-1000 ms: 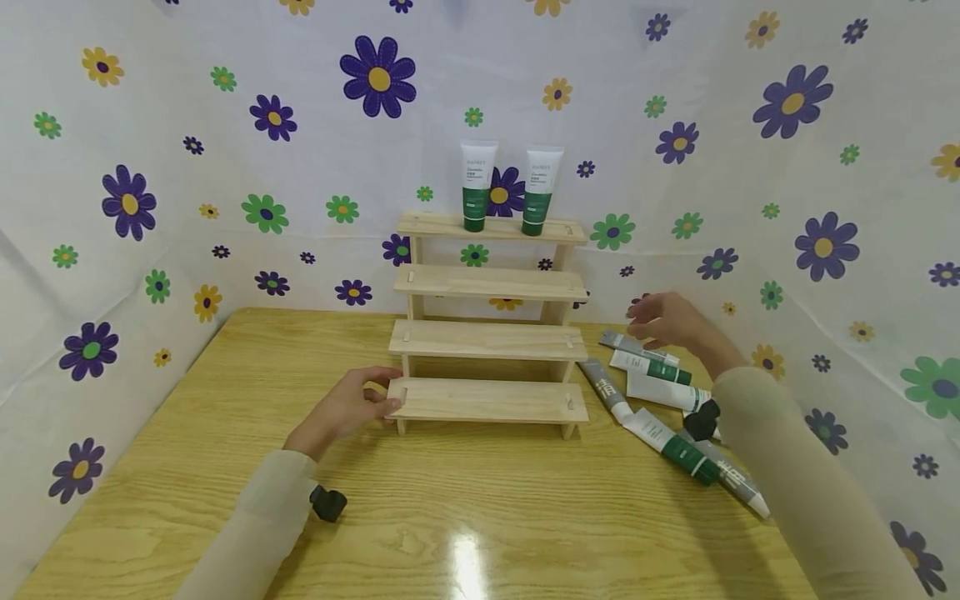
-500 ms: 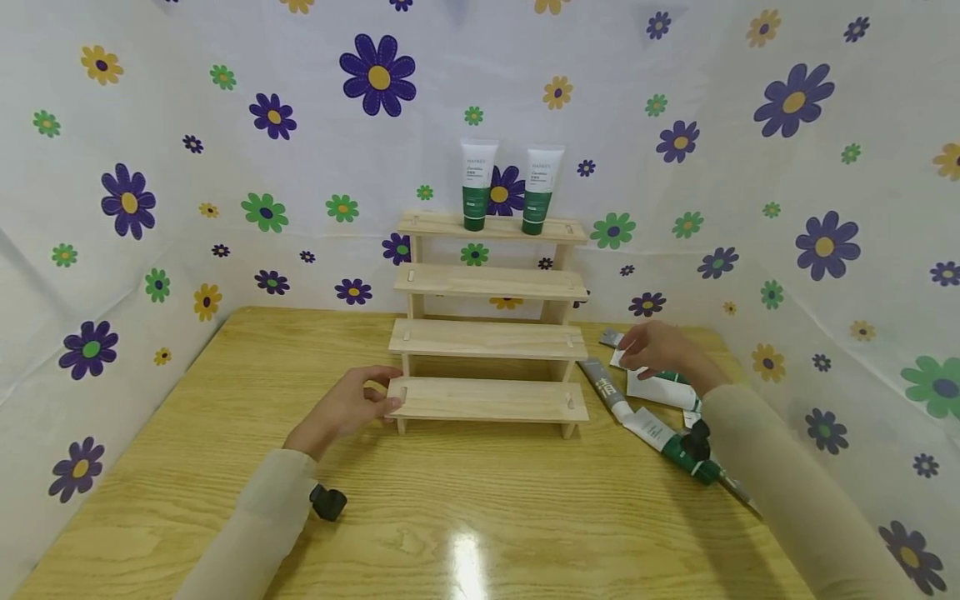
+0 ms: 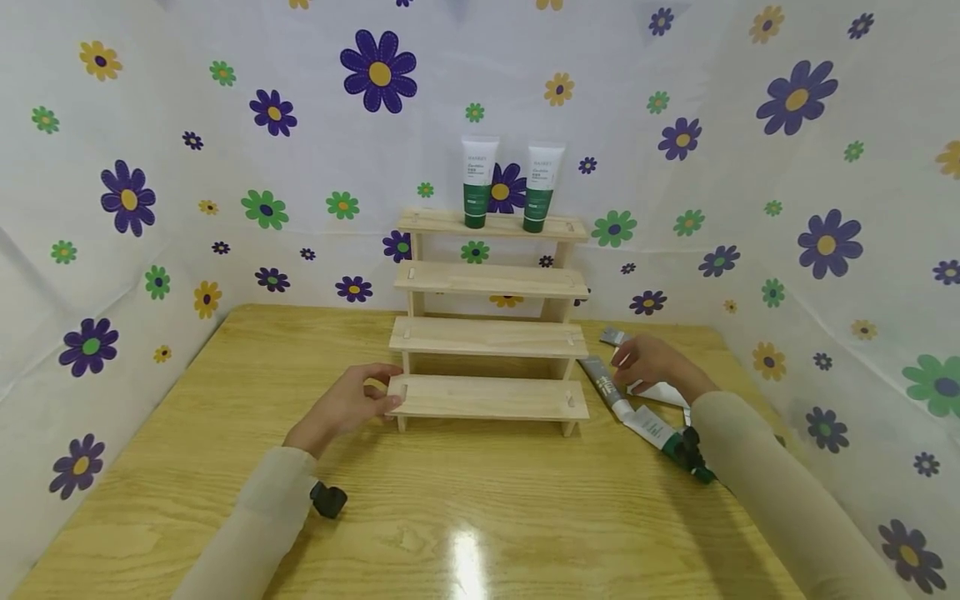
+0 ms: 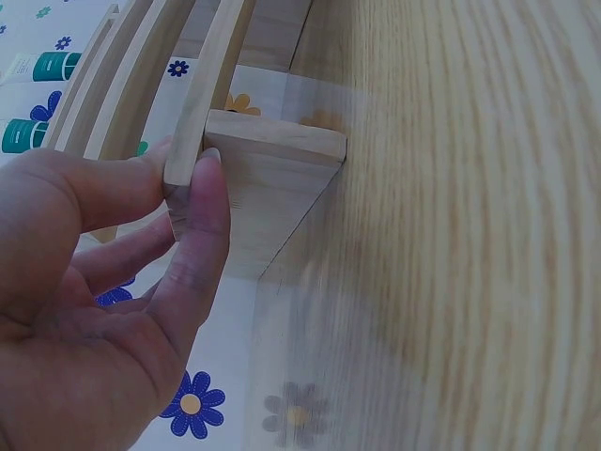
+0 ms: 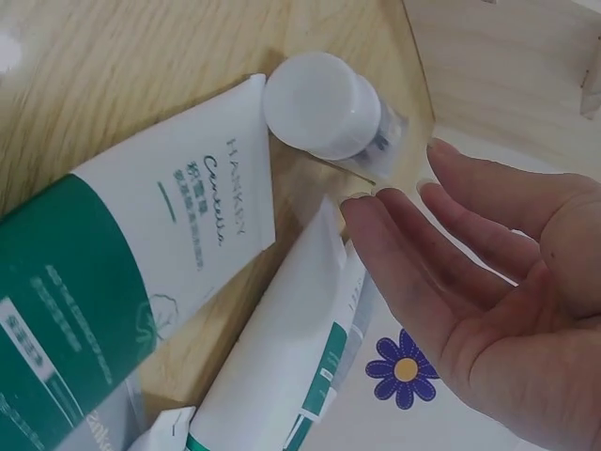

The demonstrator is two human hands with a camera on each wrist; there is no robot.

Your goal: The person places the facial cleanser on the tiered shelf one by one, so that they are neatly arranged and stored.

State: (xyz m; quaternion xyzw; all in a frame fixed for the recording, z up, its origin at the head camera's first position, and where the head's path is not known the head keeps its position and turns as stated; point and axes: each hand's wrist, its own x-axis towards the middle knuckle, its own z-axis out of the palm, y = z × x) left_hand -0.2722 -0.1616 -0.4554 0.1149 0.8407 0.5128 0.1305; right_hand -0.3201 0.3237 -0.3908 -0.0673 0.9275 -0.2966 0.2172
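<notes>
My left hand (image 3: 343, 410) pinches the left end of the lowest board of a four-step wooden display stand (image 3: 487, 398); thumb and fingers clasp its edge in the left wrist view. Over the pile of squeeze tubes right of the stand hangs my right hand (image 3: 654, 367), fingers loosely bent with nothing between them. Beneath and around it lie a grey tube (image 3: 602, 382) with a white cap (image 5: 315, 99), a white-and-green tube (image 3: 652, 427) and another white tube (image 5: 272, 329). Part of the pile is hidden by my right hand and sleeve.
Two white-and-green tubes, one on the left (image 3: 477, 183) and one on the right (image 3: 542, 187), stand cap down on the top step. A flowered cloth (image 3: 300, 167) hangs behind and at both sides of the wooden table (image 3: 420, 517).
My right hand has come down and slightly left, nearer the tubes, and its sleeve now covers more of them. My left hand stays on the stand's lowest board.
</notes>
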